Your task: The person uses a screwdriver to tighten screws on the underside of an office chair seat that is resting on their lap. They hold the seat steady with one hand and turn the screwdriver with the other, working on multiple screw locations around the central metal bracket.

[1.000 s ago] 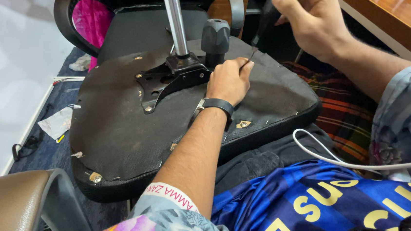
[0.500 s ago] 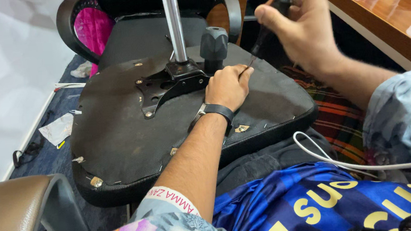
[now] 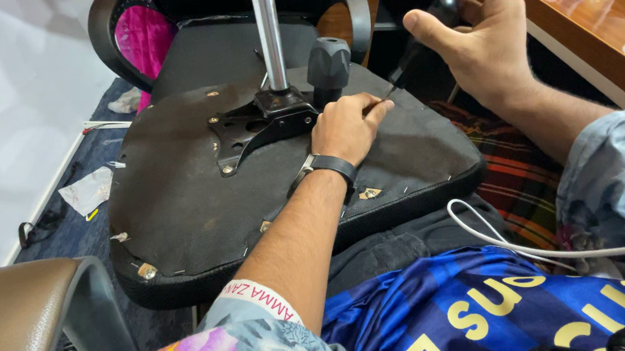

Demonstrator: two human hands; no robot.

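An upturned black office chair seat (image 3: 181, 208) lies across my lap, its metal mechanism plate (image 3: 264, 123) and chrome gas-lift post (image 3: 269, 38) pointing up. My right hand (image 3: 483, 32) grips the black handle of a screwdriver (image 3: 428, 36), whose thin shaft slants down to the seat's underside. My left hand (image 3: 349, 126), with a black band on its wrist, rests on the seat beside the plate, its fingertips pinched around the screwdriver's tip. A black knob (image 3: 328, 64) stands just behind that hand.
A second black chair with a pink cloth (image 3: 142, 40) stands behind the seat. A wooden desk (image 3: 584, 35) runs along the right. Paper scraps (image 3: 91, 189) and a strap lie on the blue carpet at the left. A tan armrest (image 3: 19, 317) is at bottom left; a white cable (image 3: 511, 245) crosses my lap.
My right hand has dropped and swung a little, keeping hold of the screwdriver. The view has shifted slightly; my left hand stays on the seat by the tip.
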